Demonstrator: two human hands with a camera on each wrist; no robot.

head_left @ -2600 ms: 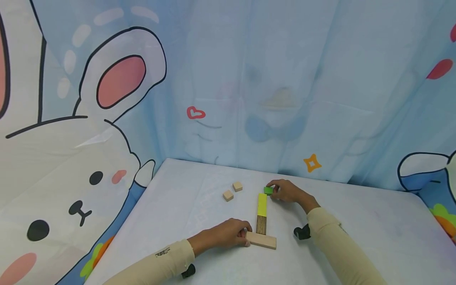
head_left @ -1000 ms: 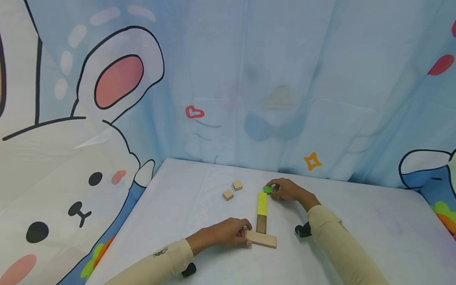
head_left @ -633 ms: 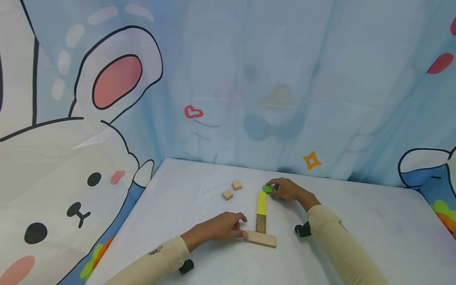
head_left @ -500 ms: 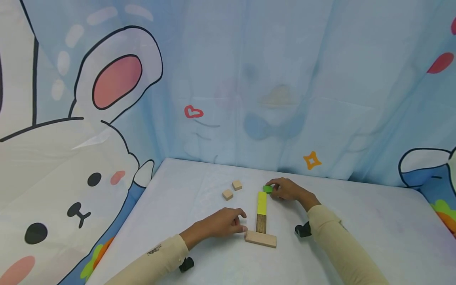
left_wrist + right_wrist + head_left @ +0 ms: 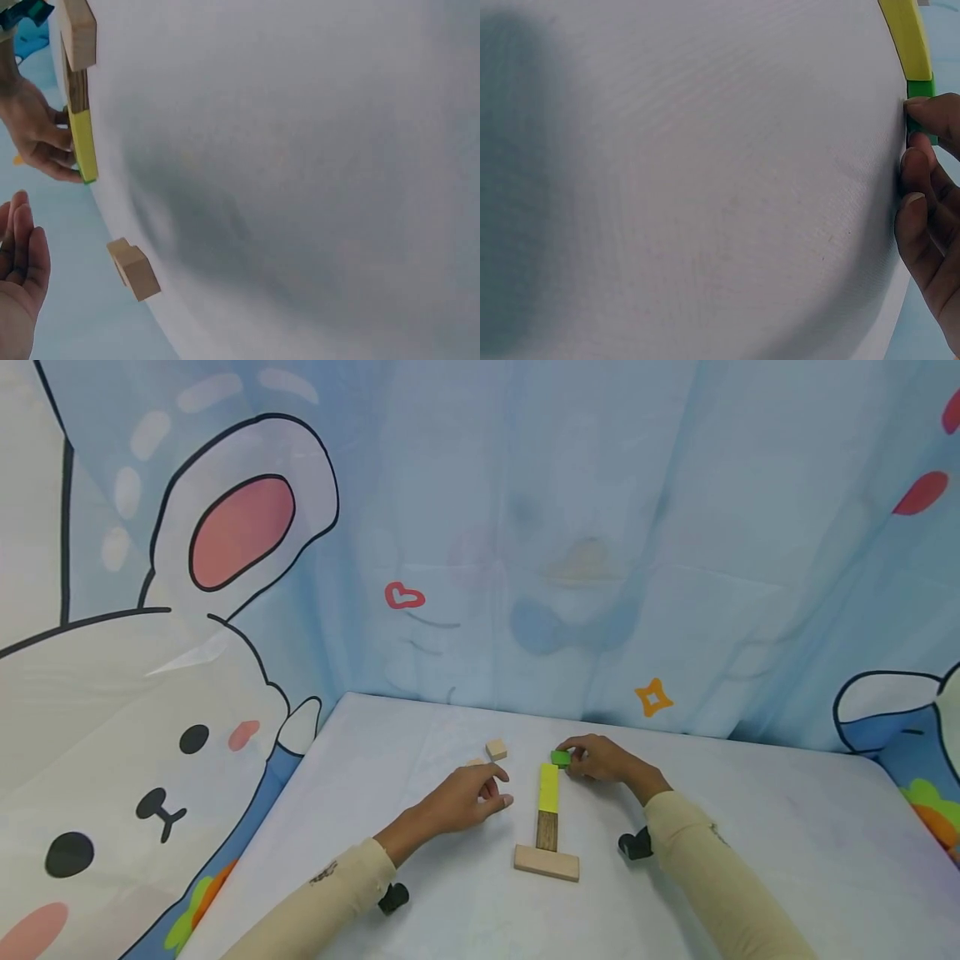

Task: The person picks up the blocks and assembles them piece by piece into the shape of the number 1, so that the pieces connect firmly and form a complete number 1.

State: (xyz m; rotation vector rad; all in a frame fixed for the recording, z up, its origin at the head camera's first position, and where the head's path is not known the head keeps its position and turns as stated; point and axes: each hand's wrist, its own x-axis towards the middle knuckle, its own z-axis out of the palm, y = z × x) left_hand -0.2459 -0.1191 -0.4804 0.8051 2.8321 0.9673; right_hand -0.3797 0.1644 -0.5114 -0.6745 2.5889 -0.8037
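Note:
My right hand (image 5: 600, 758) pinches a small green block (image 5: 559, 757) between thumb and fingers at the far end of a line of blocks. In the right wrist view the green block (image 5: 921, 88) meets the end of the yellow block (image 5: 909, 37). Nearer me, a dark brown wood-grain block (image 5: 547, 831) continues the line, and a pale wooden plank (image 5: 546, 862) lies crosswise at its near end. My left hand (image 5: 461, 800) hovers left of the yellow block, fingers loosely bent and holding nothing. Beyond it sit two pale wooden cubes (image 5: 496, 748), one mostly hidden by the hand.
A white cloth covers the table (image 5: 750, 843). Behind it hangs a blue curtain (image 5: 450, 527) printed with a rabbit. Black wrist cameras show under both sleeves, the left camera (image 5: 393, 898) and the right camera (image 5: 636, 844).
My left hand has let go of the plank's left end and moved away from me towards the cubes, now covering most of one. The right hand keeps its pinch on the green block.

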